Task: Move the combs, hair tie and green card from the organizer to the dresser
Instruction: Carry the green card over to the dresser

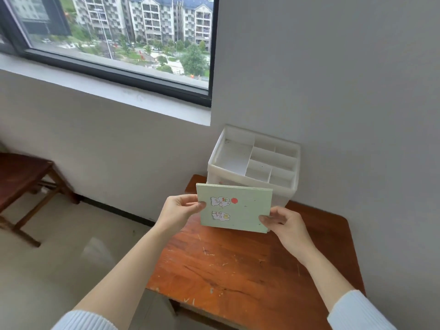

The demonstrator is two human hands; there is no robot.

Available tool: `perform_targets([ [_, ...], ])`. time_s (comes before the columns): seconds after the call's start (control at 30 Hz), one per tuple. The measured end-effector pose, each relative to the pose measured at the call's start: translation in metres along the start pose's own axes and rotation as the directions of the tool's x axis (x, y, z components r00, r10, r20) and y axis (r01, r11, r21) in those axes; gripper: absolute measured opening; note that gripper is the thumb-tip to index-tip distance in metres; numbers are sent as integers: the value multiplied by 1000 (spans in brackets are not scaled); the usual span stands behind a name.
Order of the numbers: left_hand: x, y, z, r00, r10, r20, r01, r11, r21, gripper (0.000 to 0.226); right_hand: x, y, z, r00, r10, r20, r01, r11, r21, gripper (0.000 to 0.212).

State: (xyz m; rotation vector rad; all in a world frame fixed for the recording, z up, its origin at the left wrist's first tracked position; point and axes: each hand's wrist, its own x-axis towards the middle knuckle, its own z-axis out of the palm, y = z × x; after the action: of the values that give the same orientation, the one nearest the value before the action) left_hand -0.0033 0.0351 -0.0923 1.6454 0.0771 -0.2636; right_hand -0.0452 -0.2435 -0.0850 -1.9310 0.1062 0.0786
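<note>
A pale green card [240, 210] with small animal stickers and a red dot is held in the air in front of the white organizer [252, 186]. My left hand [181, 208] pinches its left edge and my right hand [285, 222] grips its lower right corner. The organizer stands at the back of a reddish wooden dresser top [238, 263], against the wall. Its open top compartments show nothing inside. No combs or hair tie are in sight.
A window with a dark frame and a white sill [107, 91] fills the upper left. A second dark wooden table [21, 177] stands at the left over a pale floor. A grey wall borders the dresser on the right.
</note>
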Motion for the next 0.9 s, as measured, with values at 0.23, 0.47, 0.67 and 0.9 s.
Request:
perform_targets([
  [0.23, -107, -50, -34, 924, -155, -350, 108, 983, -151, 17, -5, -10, 63, 947, -52, 316, 83, 993, -84, 3],
  [0.47, -267, -94, -72, 640, -280, -716, 91, 952, -291, 18, -54, -38, 183, 719, -113, 686, 238, 967, -90, 16],
  [0.67, -442, -123, -112, 253, -327, -911, 24, 943, -332, 17, -164, -79, 317, 397, -178, 900, 436, 900, -14, 12],
  [0.9, -667, -169, -139, -89, -337, -937, -23, 941, -336, 12, -364, -120, 465, 19, -222, 975, 581, 796, 170, 13],
])
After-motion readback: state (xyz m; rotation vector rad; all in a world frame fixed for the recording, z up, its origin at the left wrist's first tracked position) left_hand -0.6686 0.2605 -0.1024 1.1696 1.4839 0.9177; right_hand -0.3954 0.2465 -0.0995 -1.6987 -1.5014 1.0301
